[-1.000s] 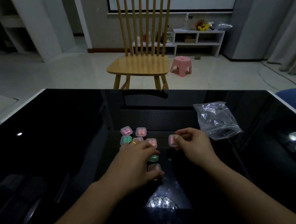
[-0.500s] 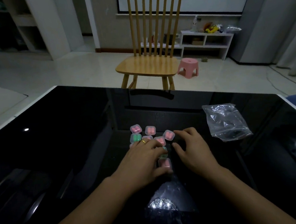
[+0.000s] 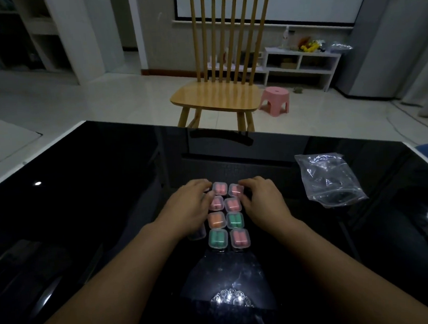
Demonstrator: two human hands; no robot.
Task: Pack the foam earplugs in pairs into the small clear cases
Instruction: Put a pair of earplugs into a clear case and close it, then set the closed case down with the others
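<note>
Glossy black table (image 3: pixel 98 219) carries eight filled clear cases (image 3: pixel 227 217) in two columns, flanked by left hand (image 3: pixel 189 208) and right hand (image 3: pixel 263 200), fingers relaxed against them; crumpled plastic bag (image 3: pixel 329 179) lies right, wooden chair (image 3: pixel 223 86) beyond.

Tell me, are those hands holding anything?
Nothing is lifted. The left hand and right hand press their fingers against the outer sides of the filled earplug cases.
</note>
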